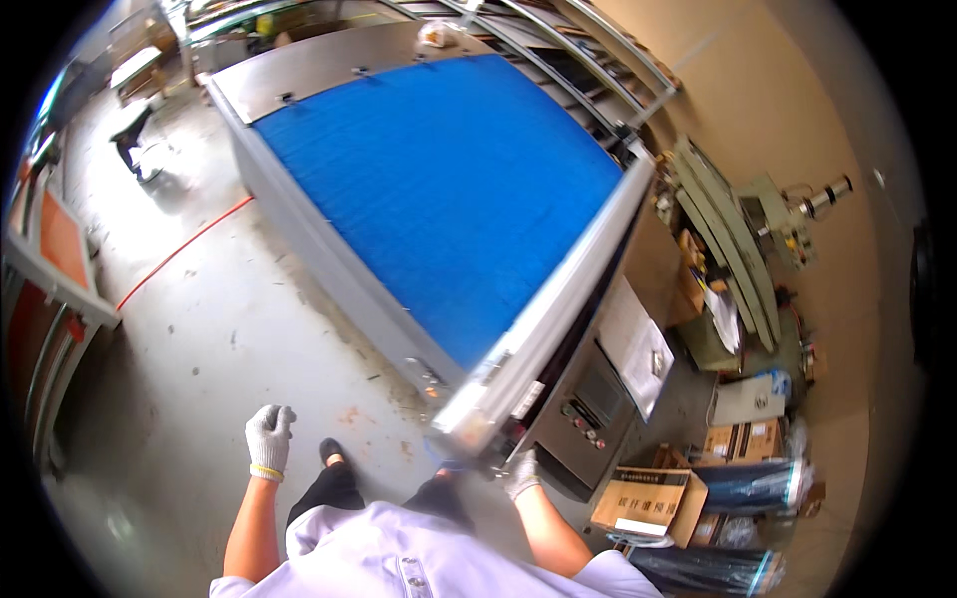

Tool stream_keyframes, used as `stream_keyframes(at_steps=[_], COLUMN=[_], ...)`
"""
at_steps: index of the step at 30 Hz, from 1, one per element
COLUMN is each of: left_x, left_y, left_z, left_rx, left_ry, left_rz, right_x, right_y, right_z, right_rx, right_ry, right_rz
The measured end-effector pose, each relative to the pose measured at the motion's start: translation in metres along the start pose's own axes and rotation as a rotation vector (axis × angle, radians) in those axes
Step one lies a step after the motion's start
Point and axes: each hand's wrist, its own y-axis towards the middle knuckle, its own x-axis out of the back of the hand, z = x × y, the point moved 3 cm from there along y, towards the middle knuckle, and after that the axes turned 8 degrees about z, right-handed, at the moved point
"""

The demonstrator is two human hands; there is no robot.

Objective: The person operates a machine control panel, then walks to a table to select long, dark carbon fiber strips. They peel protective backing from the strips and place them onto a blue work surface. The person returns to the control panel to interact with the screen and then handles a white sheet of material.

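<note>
My left hand (268,442), in a grey-white knit glove with a yellow cuff, hangs over the floor away from the machine. Its fingers are curled in, and nothing shows in them. My right hand (521,474), gloved too, is at the near corner of the big machine, beside its control panel (588,409). Blur and the machine's edge hide those fingers, so whether they grip anything is unclear. The machine has a wide blue bed (439,189) inside a grey metal frame (319,239). A pale bar (548,309) runs along the bed's right side.
A clipboard with paper (638,349) lies right of the control panel. Cardboard boxes (648,498) and dark plastic-wrapped rolls (713,570) stand at the lower right. A green machine (733,239) is by the wall. A red line or hose (184,252) crosses the floor near an orange-topped frame (65,239).
</note>
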Motion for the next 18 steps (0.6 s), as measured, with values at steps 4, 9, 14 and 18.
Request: stream_keyframes(at_steps=[4,9,14,18], left_x=[0.136,0.313,0.295,0.332], left_y=[-0.015,-0.208,-0.15,-0.048], left_z=[0.156,0.408,0.369,0.35], left_rx=[0.414,1.084,1.117,0.734], left_ry=[-0.068,0.26,0.298,0.159], left_rz=[-0.211,-0.652,-0.375,-0.386], right_x=[0.061,-0.003,-0.019,-0.25], right_y=[0.034,0.039,0.029,0.177], right_z=[0.006,-0.051,0.091,0.049], right_rx=[0.317,0.062,0.4,1.537], right_ry=[-0.251,-0.64,-1.212,-1.554], right_rz=[-0.171,-0.432,-1.073,-0.803])
